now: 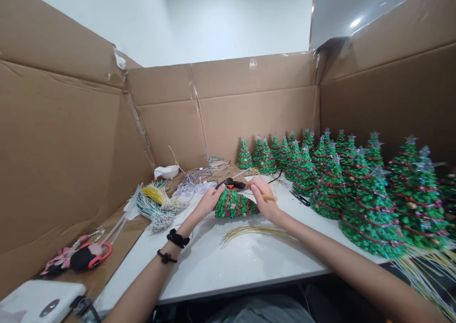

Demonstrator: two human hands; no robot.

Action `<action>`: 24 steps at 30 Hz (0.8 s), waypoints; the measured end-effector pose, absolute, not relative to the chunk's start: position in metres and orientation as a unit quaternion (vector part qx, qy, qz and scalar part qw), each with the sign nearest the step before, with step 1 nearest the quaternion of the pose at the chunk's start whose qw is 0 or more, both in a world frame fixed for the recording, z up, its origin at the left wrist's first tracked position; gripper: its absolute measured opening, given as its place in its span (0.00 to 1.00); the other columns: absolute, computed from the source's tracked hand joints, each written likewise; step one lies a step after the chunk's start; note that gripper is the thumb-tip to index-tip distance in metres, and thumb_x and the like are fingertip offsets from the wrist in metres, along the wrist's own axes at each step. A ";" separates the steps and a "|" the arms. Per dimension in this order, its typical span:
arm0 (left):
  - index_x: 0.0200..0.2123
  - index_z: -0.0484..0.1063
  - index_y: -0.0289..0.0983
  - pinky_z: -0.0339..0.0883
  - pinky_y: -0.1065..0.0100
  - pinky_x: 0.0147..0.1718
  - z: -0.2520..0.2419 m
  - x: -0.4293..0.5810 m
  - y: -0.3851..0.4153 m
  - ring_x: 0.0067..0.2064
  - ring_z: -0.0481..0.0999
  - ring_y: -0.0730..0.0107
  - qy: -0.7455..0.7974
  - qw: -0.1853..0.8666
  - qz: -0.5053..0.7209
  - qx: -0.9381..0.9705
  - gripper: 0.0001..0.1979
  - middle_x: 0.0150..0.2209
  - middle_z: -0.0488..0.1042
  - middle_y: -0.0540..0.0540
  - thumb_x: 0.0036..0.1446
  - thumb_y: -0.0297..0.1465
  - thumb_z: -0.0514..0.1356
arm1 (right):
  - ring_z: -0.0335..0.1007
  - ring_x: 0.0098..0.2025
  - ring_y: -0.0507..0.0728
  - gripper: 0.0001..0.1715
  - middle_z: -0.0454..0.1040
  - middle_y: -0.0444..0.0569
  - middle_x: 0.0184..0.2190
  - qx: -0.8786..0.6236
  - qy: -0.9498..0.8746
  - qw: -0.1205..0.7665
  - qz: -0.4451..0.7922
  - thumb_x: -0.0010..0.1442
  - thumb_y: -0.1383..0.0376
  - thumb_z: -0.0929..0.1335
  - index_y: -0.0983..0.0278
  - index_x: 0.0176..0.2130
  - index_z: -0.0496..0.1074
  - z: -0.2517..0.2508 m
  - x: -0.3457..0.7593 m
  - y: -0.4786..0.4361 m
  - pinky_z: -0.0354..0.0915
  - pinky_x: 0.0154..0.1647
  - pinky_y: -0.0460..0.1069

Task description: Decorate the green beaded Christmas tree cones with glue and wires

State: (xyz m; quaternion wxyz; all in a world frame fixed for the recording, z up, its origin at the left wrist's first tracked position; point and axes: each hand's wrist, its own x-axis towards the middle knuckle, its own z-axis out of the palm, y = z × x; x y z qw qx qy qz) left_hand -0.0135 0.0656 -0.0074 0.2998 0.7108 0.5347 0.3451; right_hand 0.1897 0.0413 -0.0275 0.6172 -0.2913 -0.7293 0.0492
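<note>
Keeping the small green tree point(233, 204) steady matters most here. It lies on its side on the white counter point(213, 285), between your hands, with its wide end toward your left hand point(210, 200) and its point toward your right hand point(260, 198). Your left fingers point(218, 194) curve over the wide end, but you can't tell whether they grip it or only rest there. Your right fingers point(257, 185) seem closed around a thin wooden stick point(270, 198), with the hand lying over the tree near its point. A black and orange glue gun point(231, 184) sits just behind the tree. Press lightly so the bumpy green surface doesn't crush, and turn the tree slowly with your left hand. Keep your skin away from the gun's tip. Yellow wires point(256, 232) lie in front of you, with scissors point(300, 198) and a crowd of larger trees point(370, 213) to your right.
</note>
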 end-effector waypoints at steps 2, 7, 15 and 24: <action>0.14 0.58 0.38 0.51 0.70 0.21 -0.009 -0.013 0.067 0.19 0.56 0.72 0.545 0.233 0.351 0.725 0.28 0.14 0.56 0.53 0.53 0.54 0.45 | 0.61 0.36 0.57 0.14 0.67 0.50 0.32 -0.252 -0.775 0.579 -0.021 0.64 0.64 0.55 0.64 0.36 0.66 -0.029 0.187 0.038 0.58 0.38 0.51; 0.14 0.57 0.38 0.46 0.70 0.22 -0.007 -0.012 0.060 0.20 0.54 0.73 0.547 0.081 0.356 0.753 0.29 0.15 0.57 0.52 0.58 0.50 0.41 | 0.59 0.31 0.54 0.09 0.66 0.48 0.29 -0.155 -0.921 0.331 -0.131 0.63 0.68 0.58 0.64 0.40 0.66 -0.043 0.164 0.020 0.56 0.30 0.47; 0.21 0.69 0.37 0.51 0.64 0.33 0.005 -0.008 0.042 0.28 0.67 0.65 0.530 -0.218 0.279 0.771 0.23 0.24 0.73 0.42 0.62 0.39 0.44 | 0.59 0.39 0.58 0.09 0.66 0.50 0.33 -0.199 -0.937 0.228 -0.176 0.61 0.62 0.65 0.65 0.32 0.68 -0.058 0.146 0.012 0.58 0.38 0.51; 0.28 0.72 0.37 0.51 0.56 0.45 0.007 -0.008 0.041 0.36 0.66 0.59 0.467 -0.290 0.309 0.776 0.15 0.30 0.73 0.41 0.60 0.32 0.48 | 0.57 0.37 0.57 0.08 0.67 0.50 0.31 -0.188 -0.934 0.267 -0.147 0.63 0.65 0.63 0.65 0.33 0.68 -0.051 0.153 0.021 0.55 0.35 0.50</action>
